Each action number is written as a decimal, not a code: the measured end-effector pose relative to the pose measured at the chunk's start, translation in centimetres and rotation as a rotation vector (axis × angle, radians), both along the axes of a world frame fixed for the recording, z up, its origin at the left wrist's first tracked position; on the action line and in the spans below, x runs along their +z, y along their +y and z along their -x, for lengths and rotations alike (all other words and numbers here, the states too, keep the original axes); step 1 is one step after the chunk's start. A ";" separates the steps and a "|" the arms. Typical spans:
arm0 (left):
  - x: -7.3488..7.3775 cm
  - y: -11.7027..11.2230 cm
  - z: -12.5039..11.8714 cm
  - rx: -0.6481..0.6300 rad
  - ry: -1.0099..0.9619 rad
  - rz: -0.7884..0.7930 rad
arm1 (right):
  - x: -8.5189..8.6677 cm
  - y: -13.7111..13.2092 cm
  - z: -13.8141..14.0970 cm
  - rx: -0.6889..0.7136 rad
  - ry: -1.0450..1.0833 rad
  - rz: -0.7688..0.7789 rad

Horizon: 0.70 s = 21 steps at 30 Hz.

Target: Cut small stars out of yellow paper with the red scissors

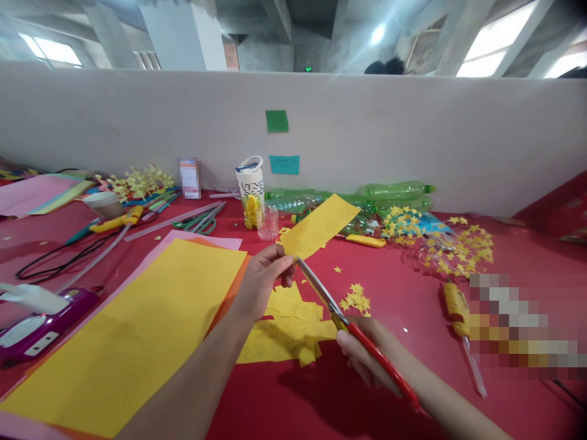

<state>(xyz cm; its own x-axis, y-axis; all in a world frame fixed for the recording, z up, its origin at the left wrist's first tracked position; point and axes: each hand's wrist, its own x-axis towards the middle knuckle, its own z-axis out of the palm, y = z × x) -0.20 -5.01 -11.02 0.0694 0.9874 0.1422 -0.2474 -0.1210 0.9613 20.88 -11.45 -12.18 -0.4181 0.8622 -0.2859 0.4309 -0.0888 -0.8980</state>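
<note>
- Containers: white tumbler (250,177) at far centre; yellow pieces seen at its lower part, inside or in front cannot be told. Clear cup (268,224) just right of it; paper cup (104,205) at far left, contents of both not readable.
- Yellow strip (324,225): held above the red table (270,412), centre; long axis run from near left to far right.
- Red-handled scissors (333,305): tips pointed far left, long axis from near right to far left; tips placed right by the strip's near end.
- Left hand (263,278): thumb and fingers pinched together on the strip's near end.
- Right hand (367,351): clamped around the scissors' red handles.
- Counts: one strip held, two glue guns (457,311) (one left, one right), two notes (277,121) on the far partition (137,116), two star bunches (456,247) at right. Star pile (355,299) overlapped, count cannot be told.
- Yellow scraps (279,342) spread beneath the hands; yellow sheet (137,318) laid at left.
</note>
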 end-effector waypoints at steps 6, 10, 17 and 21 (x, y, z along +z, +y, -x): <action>0.0 0.0 0.1 -0.005 0.018 -0.005 | -0.3 0.0 -0.2 0.021 -0.002 0.010; 0.2 0.1 0.4 -0.043 0.026 0.012 | -0.2 -0.2 -0.1 -0.013 0.041 0.030; 0.6 0.2 0.9 -0.061 0.076 0.009 | -0.1 -0.1 -0.2 0.001 0.064 0.019; 0.7 0.2 1.0 -0.072 0.092 0.017 | 0.0 0.0 -0.1 0.012 0.059 0.016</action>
